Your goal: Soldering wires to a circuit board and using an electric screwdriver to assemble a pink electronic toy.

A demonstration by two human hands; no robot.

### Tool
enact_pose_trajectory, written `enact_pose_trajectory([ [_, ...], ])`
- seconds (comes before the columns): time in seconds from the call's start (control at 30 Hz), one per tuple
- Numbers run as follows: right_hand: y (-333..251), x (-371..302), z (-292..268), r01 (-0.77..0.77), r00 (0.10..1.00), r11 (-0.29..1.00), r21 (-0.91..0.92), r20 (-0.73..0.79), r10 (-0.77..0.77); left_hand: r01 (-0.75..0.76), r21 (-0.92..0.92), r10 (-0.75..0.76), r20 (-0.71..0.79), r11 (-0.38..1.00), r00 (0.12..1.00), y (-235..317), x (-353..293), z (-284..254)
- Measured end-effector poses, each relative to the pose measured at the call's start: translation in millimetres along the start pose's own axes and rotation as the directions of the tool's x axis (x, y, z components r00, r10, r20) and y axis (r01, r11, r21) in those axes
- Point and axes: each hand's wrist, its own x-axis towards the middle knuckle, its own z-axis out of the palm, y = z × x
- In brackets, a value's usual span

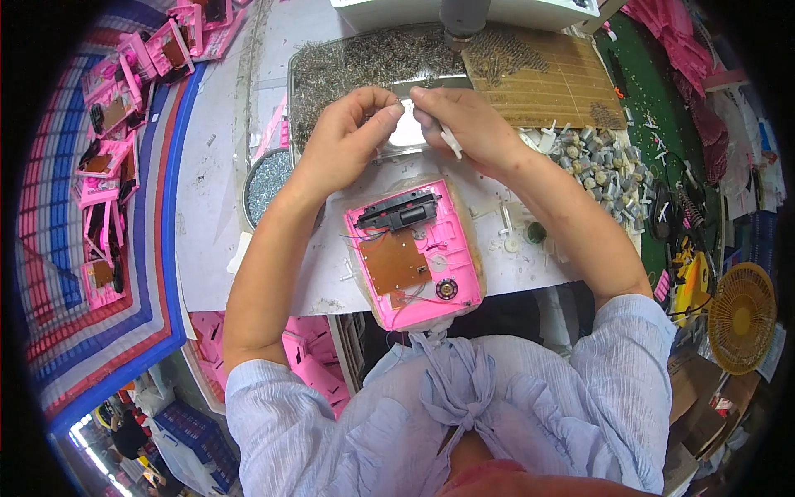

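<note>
Over the metal tray [305,93], heaped with small springy metal pieces, my two hands nearly meet. My left hand [352,132] is closed in a pinch, and whatever lies between its fingertips is too small to make out. A small white plastic part [451,142] is gripped in my right hand [472,128], sticking out below the fingers. The right thumb and forefinger are also pinched near the left fingertips. Nearer to me lies a pink plastic housing [457,248], holding a brown circuit board [389,263], a black mechanism [406,214] and thin wires.
Many small grey-and-white parts [600,170] are piled at the right. Behind them, a cardboard sheet [571,79] carries more metal pieces. A round tin of tiny screws [269,178] stands by my left forearm. Further pink housings [103,190] line the striped cloth [153,273] at left.
</note>
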Motion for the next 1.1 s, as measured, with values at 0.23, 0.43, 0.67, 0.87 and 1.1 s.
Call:
enact_pose_trajectory([
  [0.23, 10.6, 6.7, -6.2, 0.537, 0.661, 0.276, -0.797, 0.194, -0.725, 0.514, -0.458, -0.437, 0.27, 0.726, 0.858, -2.3, 4.6, -16.4],
  [0.43, 0.9, 3.1, -7.6, 0.451, 0.685, -0.012, -0.892, 0.355, -0.636, 0.645, -0.494, -0.457, 0.457, 0.583, 0.763, -15.1, 11.8, -29.6],
  [0.67, -2.4, 10.2, -5.2, 0.306, 0.912, 0.516, -0.8, 0.09, -0.401, 0.38, -0.268, -0.37, 0.087, 0.885, 0.925, -8.6, 4.8, -15.2],
  [0.87, -23.0, 16.2, 7.0, -0.363, 0.932, 0.877, -0.314, -0.106, 0.348, 0.198, -0.114, -0.201, -0.015, 0.973, 0.979, -8.7, -3.3, -8.5],
  [1.1, -3.2, 16.3, 10.1, 0.057, 0.994, 0.926, -0.374, -0.062, -0.086, 0.34, -0.353, -0.357, 0.019, 0.872, 0.934, 0.0, -14.1, -4.9],
])
